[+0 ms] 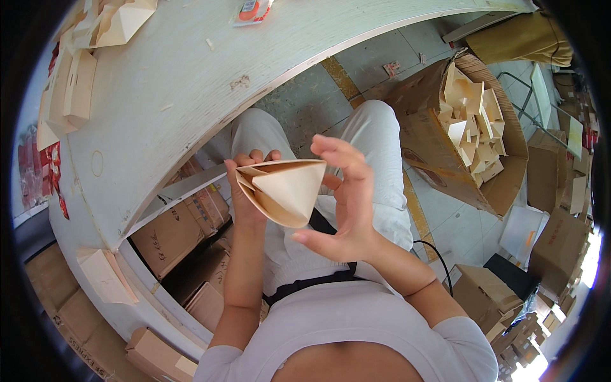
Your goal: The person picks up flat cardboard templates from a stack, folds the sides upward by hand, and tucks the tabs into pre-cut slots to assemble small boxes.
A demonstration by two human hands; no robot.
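Note:
A folded cream cardboard box (294,194), partly formed with its pointed flap toward me, is held above my lap. My left hand (247,197) grips its left side, the fingertips showing over the upper edge. On the other side my right hand (349,197) is spread, thumb below and fingers above, close to the box's right corner. Whether a right fingertip touches the cardboard there I cannot tell. The inside of the box is mostly hidden by its flaps.
A curved white table (191,70) lies ahead, with several cream boxes (79,86) and a small plastic packet (252,11) on it. To the right, a large carton (433,159) holds many cream pieces (474,121). A flat cream piece (107,275) lies on the table's left end.

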